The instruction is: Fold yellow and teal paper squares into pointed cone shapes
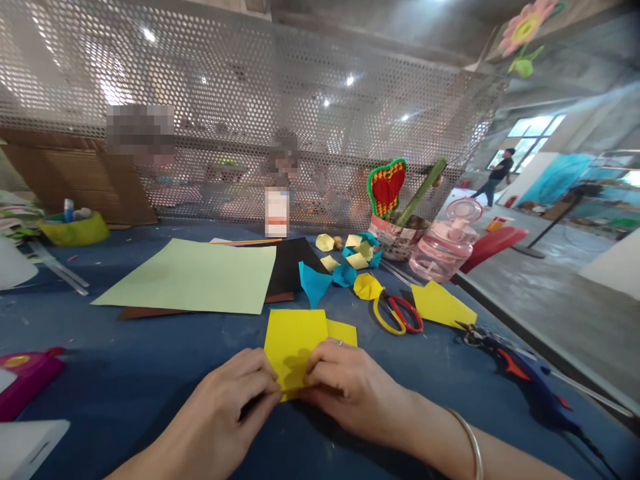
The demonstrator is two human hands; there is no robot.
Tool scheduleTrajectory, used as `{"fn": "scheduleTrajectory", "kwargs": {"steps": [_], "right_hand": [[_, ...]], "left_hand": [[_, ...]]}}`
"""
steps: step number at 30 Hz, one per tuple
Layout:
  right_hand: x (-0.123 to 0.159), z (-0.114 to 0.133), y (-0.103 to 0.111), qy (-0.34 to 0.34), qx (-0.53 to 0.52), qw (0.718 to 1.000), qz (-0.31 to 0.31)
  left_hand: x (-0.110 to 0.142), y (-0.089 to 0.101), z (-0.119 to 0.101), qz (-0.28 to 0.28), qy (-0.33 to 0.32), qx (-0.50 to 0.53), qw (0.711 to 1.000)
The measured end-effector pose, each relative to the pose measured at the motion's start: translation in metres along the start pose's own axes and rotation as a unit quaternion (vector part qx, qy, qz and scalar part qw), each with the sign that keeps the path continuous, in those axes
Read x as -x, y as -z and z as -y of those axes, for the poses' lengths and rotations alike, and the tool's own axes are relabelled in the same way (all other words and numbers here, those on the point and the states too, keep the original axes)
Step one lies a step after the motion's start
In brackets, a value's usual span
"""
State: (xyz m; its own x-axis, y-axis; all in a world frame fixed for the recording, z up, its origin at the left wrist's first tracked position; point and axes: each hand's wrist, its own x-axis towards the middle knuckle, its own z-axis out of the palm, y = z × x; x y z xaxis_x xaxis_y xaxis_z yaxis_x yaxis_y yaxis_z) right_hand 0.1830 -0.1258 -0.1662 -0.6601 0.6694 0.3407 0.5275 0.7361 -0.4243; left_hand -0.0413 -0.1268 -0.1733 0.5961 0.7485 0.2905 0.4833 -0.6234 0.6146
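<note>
A yellow paper square (pixel 295 337) lies on the blue table (pixel 125 373) just in front of me. My left hand (pixel 220 413) pinches its near left corner, fingers closed on the fold. My right hand (pixel 350 387), wearing a ring and a bracelet, presses down and pinches the near right part of the same sheet. A second yellow piece (pixel 343 331) sticks out from under it at the right.
Light green (pixel 200 277) and black sheets lie behind. Folded blue and yellow paper pieces (pixel 350 260), scissors (pixel 397 313), a yellow sheet (pixel 443 305), a glue gun (pixel 520 373), a pink bottle (pixel 445 247) and a pot stand right. A perforated screen backs the table.
</note>
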Motion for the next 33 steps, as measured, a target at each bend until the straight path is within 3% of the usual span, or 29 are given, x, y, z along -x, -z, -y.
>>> {"fn": "scheduleTrajectory", "kwargs": {"steps": [3,6,15,18,21,25,28,30,33], "right_hand": [[-0.003,-0.002,0.0,-0.063,-0.047,0.997,-0.009],[-0.006,-0.002,0.0,-0.116,-0.06,0.991,-0.022],[-0.005,0.003,0.004,-0.125,-0.071,0.989,-0.022],[-0.004,0.004,0.004,-0.126,-0.043,0.989,-0.064],[-0.006,0.003,0.005,-0.19,-0.03,0.976,-0.104],[-0.011,0.0,0.006,-0.287,-0.144,0.943,-0.089],[-0.015,-0.001,0.005,-0.307,-0.285,0.903,-0.091],[-0.018,0.001,0.006,-0.323,-0.374,0.864,-0.099],[-0.024,0.009,0.012,-0.357,-0.494,0.791,-0.045]], "left_hand": [[-0.007,0.0,-0.002,-0.005,0.06,0.019,0.998],[-0.012,0.0,-0.002,-0.011,0.079,0.014,0.997],[-0.012,0.001,0.002,-0.01,0.079,0.041,0.996],[-0.013,0.004,0.002,-0.041,0.064,0.073,0.994],[-0.014,0.007,0.001,-0.06,0.101,0.1,0.988],[-0.014,0.011,0.003,-0.081,0.171,0.175,0.966],[-0.017,0.011,0.005,-0.114,0.189,0.282,0.934],[-0.018,0.011,0.006,-0.13,0.194,0.338,0.912],[-0.02,0.011,0.005,-0.154,0.199,0.358,0.899]]}}
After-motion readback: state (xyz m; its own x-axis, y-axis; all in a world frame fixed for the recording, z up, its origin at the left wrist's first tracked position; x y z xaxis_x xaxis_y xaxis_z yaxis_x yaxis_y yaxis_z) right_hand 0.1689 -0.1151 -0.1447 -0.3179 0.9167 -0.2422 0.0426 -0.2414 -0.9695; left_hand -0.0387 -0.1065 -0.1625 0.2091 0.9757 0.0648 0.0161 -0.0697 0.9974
